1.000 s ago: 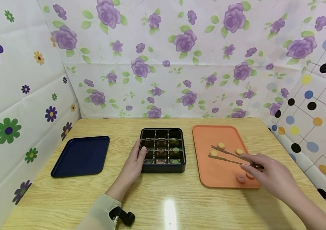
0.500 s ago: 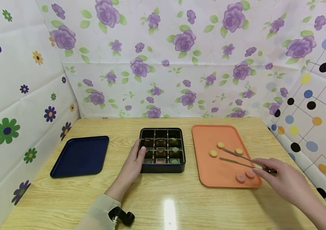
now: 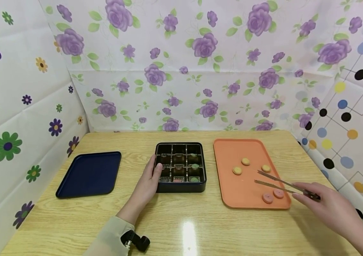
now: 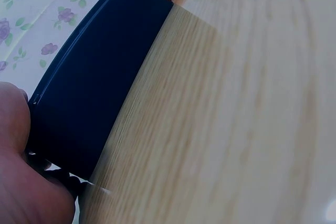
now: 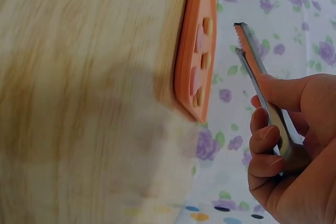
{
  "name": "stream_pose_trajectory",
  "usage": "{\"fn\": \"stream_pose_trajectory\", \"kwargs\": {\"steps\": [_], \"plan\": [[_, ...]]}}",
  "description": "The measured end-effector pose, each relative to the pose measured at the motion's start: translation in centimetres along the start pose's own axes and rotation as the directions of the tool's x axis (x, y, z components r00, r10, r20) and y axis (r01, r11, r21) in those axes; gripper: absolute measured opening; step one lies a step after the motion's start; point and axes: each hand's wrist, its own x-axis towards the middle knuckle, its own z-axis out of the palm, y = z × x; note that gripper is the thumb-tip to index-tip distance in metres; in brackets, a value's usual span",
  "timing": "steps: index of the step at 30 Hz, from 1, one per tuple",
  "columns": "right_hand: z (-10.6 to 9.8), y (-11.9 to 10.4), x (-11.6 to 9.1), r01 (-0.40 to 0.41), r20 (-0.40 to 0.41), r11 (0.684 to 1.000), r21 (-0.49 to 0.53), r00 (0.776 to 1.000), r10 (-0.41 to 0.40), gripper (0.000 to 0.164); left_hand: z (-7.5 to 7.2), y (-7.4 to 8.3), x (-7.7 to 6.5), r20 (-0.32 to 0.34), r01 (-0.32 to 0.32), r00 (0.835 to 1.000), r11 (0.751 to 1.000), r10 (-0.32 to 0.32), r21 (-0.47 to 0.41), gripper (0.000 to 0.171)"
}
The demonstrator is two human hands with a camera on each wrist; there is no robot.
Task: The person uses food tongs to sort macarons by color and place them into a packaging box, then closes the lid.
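Note:
My right hand [image 3: 327, 204] grips metal tongs [image 5: 257, 72], fingers curled round the handle. The tongs' arms stand slightly apart with nothing between them, raised over the orange tray [image 3: 232, 197]. On that tray lie three round yellow cookies, one of them a yellow cookie [image 3: 237, 171] at the left, and two pink ring-shaped cookies [image 3: 267, 198] near the front right corner. My left hand [image 3: 147, 181] holds the left side of a black divided box [image 3: 181, 187], thumb at the rim. Inside the box, green pieces [image 3: 195, 166] show in the right column and a pink piece [image 3: 178, 180] in the front middle compartment.
A dark blue tray [image 3: 88, 174] lies on the wooden table [image 3: 156, 227] at the left. Floral cloth [image 3: 181, 89] closes off the back, and patterned cloth stands along both sides. The box sits between the two trays.
My right hand has drawn the tongs back to the right, away from the yellow cookies, which stay on the tray. The left hand and the box have kept their place.

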Motion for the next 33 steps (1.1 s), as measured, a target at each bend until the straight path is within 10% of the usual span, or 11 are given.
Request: {"fn": "stream_pose_trajectory", "kwargs": {"steps": [33], "plan": [[0.6, 5.9, -1.4, 0.062, 0.029, 0.997, 0.043, 0.998, -0.063, 0.036, 0.0, -0.1, 0.0, -0.003, -0.007, 1.000, 1.000, 0.007, 0.002, 0.080]]}}
